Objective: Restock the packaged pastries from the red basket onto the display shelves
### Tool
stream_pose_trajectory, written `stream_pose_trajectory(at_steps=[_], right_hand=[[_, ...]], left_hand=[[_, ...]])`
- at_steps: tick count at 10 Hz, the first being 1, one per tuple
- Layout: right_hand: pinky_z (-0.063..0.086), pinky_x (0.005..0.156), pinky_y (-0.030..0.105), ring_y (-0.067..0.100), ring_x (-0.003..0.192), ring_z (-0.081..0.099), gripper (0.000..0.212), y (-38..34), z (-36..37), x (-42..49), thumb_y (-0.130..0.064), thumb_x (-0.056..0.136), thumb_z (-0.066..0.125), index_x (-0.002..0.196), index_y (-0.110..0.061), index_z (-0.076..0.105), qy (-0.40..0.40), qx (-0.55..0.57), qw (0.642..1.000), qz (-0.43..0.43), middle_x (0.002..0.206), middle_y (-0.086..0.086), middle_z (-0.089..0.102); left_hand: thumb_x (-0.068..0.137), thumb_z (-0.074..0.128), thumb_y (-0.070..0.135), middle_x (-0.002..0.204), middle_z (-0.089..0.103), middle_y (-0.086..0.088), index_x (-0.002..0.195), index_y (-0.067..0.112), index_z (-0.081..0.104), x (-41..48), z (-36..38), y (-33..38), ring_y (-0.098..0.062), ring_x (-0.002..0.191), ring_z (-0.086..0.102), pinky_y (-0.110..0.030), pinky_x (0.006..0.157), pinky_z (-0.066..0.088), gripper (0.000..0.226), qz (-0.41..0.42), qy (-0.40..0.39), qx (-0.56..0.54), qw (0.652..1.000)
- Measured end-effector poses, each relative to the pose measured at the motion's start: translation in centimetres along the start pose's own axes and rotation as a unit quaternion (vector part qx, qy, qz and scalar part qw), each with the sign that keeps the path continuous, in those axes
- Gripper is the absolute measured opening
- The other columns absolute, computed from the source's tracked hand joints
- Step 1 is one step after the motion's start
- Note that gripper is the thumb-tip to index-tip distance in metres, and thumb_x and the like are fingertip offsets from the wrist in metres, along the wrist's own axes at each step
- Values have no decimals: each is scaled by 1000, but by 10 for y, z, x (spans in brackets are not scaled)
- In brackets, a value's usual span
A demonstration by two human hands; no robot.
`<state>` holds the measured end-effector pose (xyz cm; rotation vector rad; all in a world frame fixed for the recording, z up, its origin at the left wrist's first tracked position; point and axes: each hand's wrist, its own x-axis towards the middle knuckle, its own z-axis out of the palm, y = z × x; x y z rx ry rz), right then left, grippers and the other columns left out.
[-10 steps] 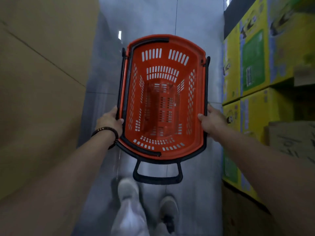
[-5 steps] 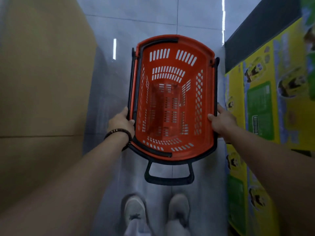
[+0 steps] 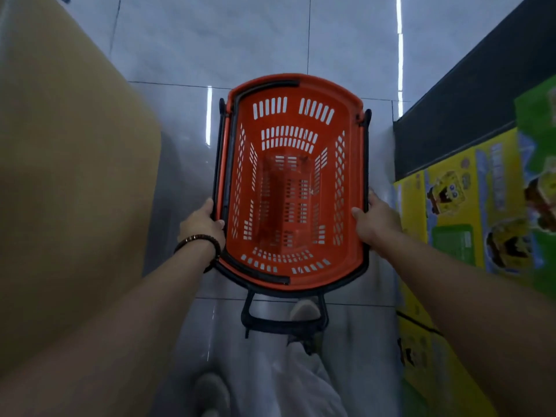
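- My left hand [image 3: 202, 221] grips the red basket [image 3: 352, 266] by its left rim, fingers clenched on it.
- My right hand [image 3: 376, 221] clasps its right rim.
- Its inside holds nothing.

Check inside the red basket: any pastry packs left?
None visible: the red basket shows only its bare slotted floor and walls. Left hand and right hand grip its side rims. The floor below shows only through the slots.
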<state>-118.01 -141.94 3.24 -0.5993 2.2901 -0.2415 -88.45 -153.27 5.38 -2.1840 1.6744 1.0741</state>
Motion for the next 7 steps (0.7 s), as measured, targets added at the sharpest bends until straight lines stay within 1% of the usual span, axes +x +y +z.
stream_pose_trajectory(at_steps=[1, 2, 3, 4, 5, 6, 7], right_hand=[[54, 105, 47, 38, 123, 64, 51, -23, -13, 15, -35, 108, 54, 158, -31, 42, -2, -1, 1000, -8, 144, 9, 64], [52, 108, 51, 39, 126, 62, 53, -38, -22, 31, -34, 108, 54, 159, -30, 40, 0, -7, 1000, -16, 146, 12, 62], [51, 107, 51, 42, 127, 60, 52, -49, -25, 40, -35, 109, 52, 158, -23, 38, -7, -36, 999, -6, 146, 16, 60], [47, 107, 50, 45, 135, 53, 65, -58, -21, 42, -44, 109, 50, 159, -9, 28, -22, -31, 999, 35, 154, 22, 50], [41, 114, 52, 47, 142, 45, 86, -71, -21, 31, -55, 107, 45, 164, -2, 7, -11, -38, 998, 57, 161, 28, 36], [45, 108, 55, 46, 134, 49, 75, -84, -30, 12, -55, 105, 47, 159, -9, 23, 87, -103, 989, -53, 152, 27, 38], [54, 99, 50, 33, 118, 61, 57, -104, -44, -8, -58, 103, 46, 139, -14, 50, 90, -38, 986, -138, 132, 13, 59]], left_hand=[[107, 55, 21, 145, 61, -9, 154, 28, 45, 20, -9, 20, -35, 130, 58, -42, 105, 49, 48, 14, 6, 14, 1000], [107, 55, 21, 140, 65, -9, 149, 26, 50, 34, -18, 35, -35, 125, 60, -43, 101, 50, 43, 33, 11, 14, 999], [106, 56, 22, 143, 63, -6, 149, 24, 52, 44, -26, 40, -34, 130, 58, -44, 106, 48, 43, 48, -13, 13, 999], [104, 60, 30, 146, 62, 0, 154, 34, 48, 50, -34, 33, -31, 130, 60, -42, 109, 49, 52, 65, -41, -13, 997], [103, 60, 33, 145, 62, 2, 157, 38, 41, 47, -43, 27, -26, 124, 64, -41, 106, 53, 58, 49, -63, -59, 995], [104, 62, 27, 143, 61, 5, 158, 32, 40, 39, -54, 33, -19, 122, 62, -31, 97, 50, 59, 70, -39, -83, 993], [104, 60, 25, 142, 62, 1, 153, 34, 48, 19, -73, 51, -16, 118, 64, -27, 91, 50, 51, 115, -68, -124, 983]])
